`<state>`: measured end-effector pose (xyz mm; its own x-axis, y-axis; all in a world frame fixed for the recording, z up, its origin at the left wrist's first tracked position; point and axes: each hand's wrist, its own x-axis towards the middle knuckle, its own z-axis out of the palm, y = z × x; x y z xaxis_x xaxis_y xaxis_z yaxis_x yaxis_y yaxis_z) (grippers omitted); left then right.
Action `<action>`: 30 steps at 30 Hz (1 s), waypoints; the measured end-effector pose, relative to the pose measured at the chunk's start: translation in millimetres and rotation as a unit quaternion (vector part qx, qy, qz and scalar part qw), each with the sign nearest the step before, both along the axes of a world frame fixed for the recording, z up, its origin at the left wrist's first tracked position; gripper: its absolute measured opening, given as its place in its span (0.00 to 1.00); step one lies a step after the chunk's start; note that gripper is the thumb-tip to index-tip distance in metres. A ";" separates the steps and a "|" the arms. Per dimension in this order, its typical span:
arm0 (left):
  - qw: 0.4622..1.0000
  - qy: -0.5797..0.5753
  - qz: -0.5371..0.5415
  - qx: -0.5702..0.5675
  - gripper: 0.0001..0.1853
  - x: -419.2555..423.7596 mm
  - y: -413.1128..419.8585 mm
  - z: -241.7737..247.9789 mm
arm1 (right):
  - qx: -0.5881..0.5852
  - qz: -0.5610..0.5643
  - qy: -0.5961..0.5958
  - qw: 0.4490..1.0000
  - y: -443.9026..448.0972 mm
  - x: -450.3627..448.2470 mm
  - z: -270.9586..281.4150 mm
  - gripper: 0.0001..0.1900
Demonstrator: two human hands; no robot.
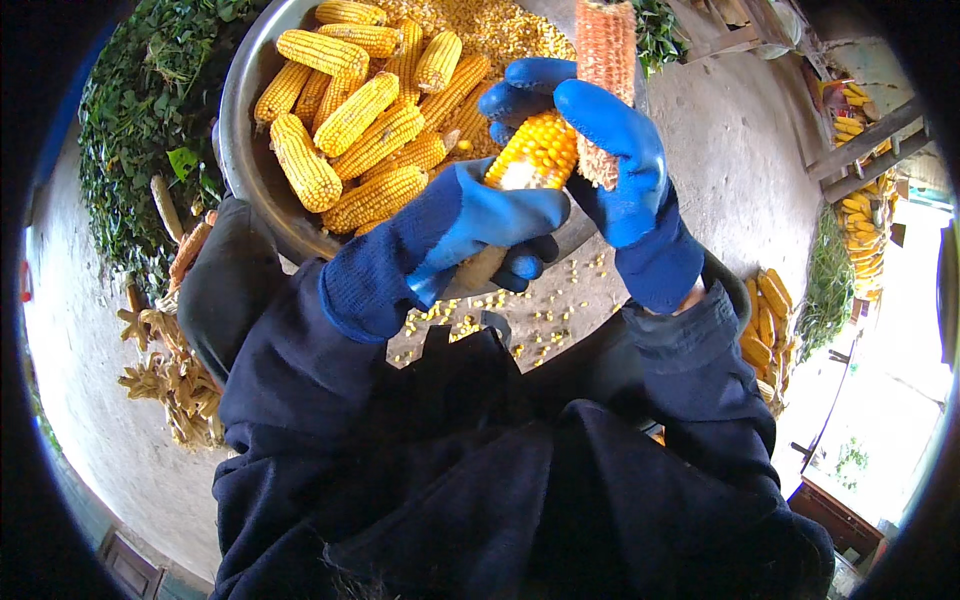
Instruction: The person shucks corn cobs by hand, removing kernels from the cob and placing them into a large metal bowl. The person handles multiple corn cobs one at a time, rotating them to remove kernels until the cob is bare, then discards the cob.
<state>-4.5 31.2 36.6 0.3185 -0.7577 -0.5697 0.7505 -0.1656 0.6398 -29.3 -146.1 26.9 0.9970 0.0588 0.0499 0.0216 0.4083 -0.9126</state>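
Note:
Both my hands wear blue coated work gloves. My left hand [487, 225] grips a partly shelled ear of corn [536, 150], whose yellow kernels show at its upper end. My right hand [611, 142] holds a bare reddish corncob [606, 52] upright against the ear, with its fingers curled around the far side. Beneath and beyond my hands is a large round metal basin [244, 161]. Whole ears of yellow corn [356, 112] are heaped in its left part, and loose kernels [480, 26] fill the far part.
Scattered kernels [551, 315] lie on the concrete floor near my legs. Green leafy plants [124, 150] are piled at the left, with dry husks [176, 375] below them. More corn ears [766, 322] are stacked at the right, near a wooden ladder-like frame [870, 154].

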 end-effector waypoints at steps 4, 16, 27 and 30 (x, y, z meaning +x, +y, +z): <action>0.992 -0.116 0.044 0.034 0.17 -5.7 -5.7 -29.4 | 0.009 -0.080 0.054 0.995 19.4 2.3 -4.9 0.20; 0.892 -0.396 0.041 0.216 0.30 -14.7 -24.7 -80.5 | 0.131 -0.163 0.199 0.957 16.3 24.5 -53.4 0.14; 0.971 -0.170 -0.039 -0.165 0.22 6.2 10.5 -42.3 | -0.180 0.052 -0.187 0.964 -6.5 15.0 -13.8 0.23; 0.938 -0.334 -0.055 -0.080 0.28 -1.6 14.5 -56.1 | -0.177 -0.003 -0.142 0.974 7.3 10.6 -16.8 0.24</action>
